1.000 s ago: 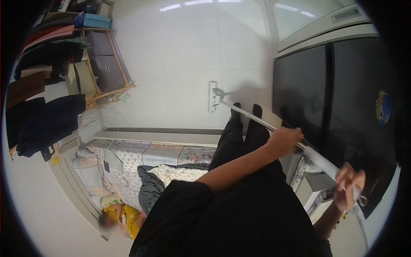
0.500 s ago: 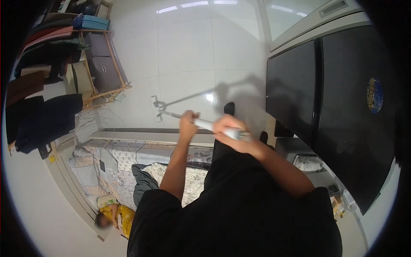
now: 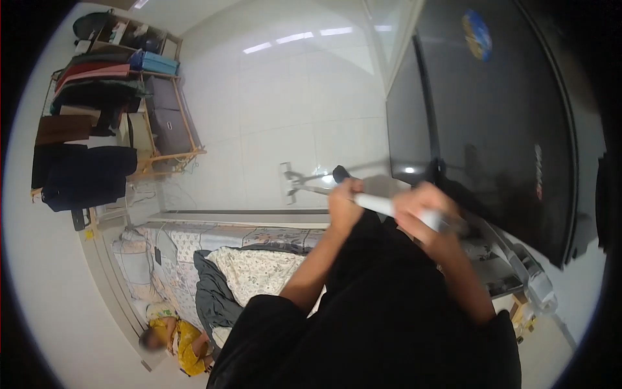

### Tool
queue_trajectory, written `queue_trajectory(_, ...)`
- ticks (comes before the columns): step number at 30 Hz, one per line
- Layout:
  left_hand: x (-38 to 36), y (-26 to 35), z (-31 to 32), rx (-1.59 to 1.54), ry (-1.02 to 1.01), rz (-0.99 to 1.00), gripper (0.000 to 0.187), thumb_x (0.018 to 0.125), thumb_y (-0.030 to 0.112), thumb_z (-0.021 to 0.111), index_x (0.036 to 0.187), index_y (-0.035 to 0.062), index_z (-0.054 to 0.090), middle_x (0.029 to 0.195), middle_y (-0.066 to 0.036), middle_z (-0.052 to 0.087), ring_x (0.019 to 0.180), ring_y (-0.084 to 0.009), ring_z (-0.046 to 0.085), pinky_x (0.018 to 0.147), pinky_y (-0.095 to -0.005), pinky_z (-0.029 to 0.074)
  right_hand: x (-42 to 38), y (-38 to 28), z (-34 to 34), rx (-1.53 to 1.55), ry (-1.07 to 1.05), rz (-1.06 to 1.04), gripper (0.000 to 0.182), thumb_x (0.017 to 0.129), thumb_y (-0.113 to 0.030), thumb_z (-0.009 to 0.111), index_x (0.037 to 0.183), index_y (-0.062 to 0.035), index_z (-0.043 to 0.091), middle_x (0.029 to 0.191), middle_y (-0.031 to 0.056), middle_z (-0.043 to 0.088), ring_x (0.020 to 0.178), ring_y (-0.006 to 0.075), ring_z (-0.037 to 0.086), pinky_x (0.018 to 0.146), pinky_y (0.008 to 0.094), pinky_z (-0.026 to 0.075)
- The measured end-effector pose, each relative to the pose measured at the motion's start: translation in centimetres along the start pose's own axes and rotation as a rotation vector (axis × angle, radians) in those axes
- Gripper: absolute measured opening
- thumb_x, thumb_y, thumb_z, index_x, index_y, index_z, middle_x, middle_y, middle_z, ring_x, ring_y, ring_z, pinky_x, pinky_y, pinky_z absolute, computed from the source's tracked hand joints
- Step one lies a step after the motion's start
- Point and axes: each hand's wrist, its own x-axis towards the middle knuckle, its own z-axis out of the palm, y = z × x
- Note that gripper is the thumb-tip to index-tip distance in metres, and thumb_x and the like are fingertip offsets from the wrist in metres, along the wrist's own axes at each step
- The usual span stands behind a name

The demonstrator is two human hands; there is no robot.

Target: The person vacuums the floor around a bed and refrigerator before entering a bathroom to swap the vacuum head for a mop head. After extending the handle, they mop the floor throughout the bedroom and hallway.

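Mop head (image 3: 290,192) has slid towards 3 o'clock since the last frame, nearer the foot (image 3: 341,174); in the head view it lies on the floor (image 3: 278,91), at 10 o'clock from the left hand (image 3: 345,202); that hand is curled round the white grip (image 3: 376,205) at its lower end; the right hand (image 3: 422,211), blurred, at 3 o'clock, wraps the upper end; likely light, stiff, best held 2-handed; slim, pale, flat-headed

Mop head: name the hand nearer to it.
Left. The left hand grips the pole nearer the mop head; the right hand holds it farther up, toward its top end.
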Motion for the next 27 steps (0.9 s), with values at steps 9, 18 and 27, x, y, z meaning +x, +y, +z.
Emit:
queue_trajectory(9, -6.9, 6.5, 3.5, -0.011, -0.327, 0.388, 0.009, 0.073, 0.012, 0.064, 0.071, 0.0090, 0.056, 0.062, -0.011, 0.058, 0.062, -0.0332, 0.062, 0.058, -0.0447, 0.050, -12.1, 0.2, -8.3, 0.132, -0.207, -0.283, 0.029, 0.073, 0.008, 0.067, 0.082, -0.0106, 0.046, 0.074, 0.0052, 0.057, 0.069, 0.0208, 0.057, 0.069, 0.0350, 0.049)
queue_trajectory(18, -7.1, -15.7, -3.2, 0.154, -0.052, -0.124, 0.024, 0.073, 0.011, 0.073, 0.065, 0.0014, 0.054, 0.066, -0.018, 0.055, 0.066, -0.0397, 0.054, 0.062, -0.0472, 0.042, -4.8, 16.2, 5.3, 0.185, -0.474, -0.115, 0.019, 0.084, 0.001, 0.066, 0.088, -0.0062, 0.049, 0.092, 0.0035, 0.058, 0.084, 0.0120, 0.055, 0.076, 0.0288, 0.045)
queue_trajectory(27, -11.5, 6.2, 9.5, -0.072, -0.184, 0.137, 0.004, 0.071, 0.006, 0.064, 0.072, 0.0045, 0.060, 0.071, -0.017, 0.057, 0.075, -0.0385, 0.056, 0.069, -0.0454, 0.043, -13.2, 1.7, -12.6, 0.249, -0.093, -0.019, 0.020, 0.075, 0.006, 0.067, 0.074, -0.0069, 0.052, 0.080, 0.0060, 0.057, 0.078, 0.0178, 0.056, 0.074, 0.0317, 0.045)
